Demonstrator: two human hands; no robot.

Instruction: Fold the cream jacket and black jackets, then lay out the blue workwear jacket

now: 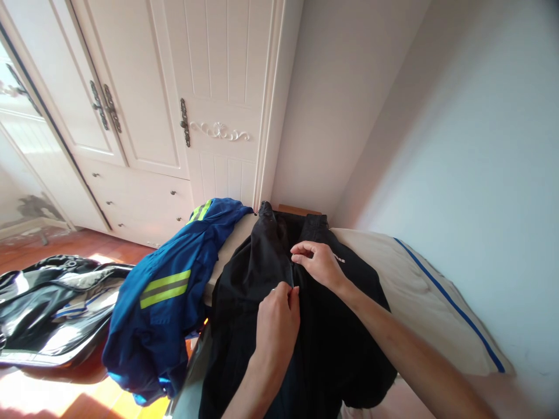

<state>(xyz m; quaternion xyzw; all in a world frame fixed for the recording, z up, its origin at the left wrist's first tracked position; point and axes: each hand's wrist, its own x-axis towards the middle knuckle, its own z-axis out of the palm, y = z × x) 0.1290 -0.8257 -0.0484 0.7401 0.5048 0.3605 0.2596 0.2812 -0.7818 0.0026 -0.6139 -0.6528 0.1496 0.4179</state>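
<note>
A black jacket (248, 302) with small white lettering on its chest lies spread out in front of me, its collar pointing away. A zipper (292, 274) runs down the middle of its front. My left hand (279, 317) is closed at the zipper's lower visible part, thumb pressed to the fingers; the zipper pull itself is hidden. Higher up, my right hand (321, 265) pinches the jacket's front edge beside the zipper, thumb and forefinger together. The collar above my hands stands apart in two halves.
To the left hangs a blue garment (174, 291) with yellow-and-grey reflective bands. An open suitcase (65, 308) lies on the wooden floor. A cream wardrobe (227, 58) stands behind. A beige cloth with a blue stripe (419, 291) lies at right against the wall (480, 145).
</note>
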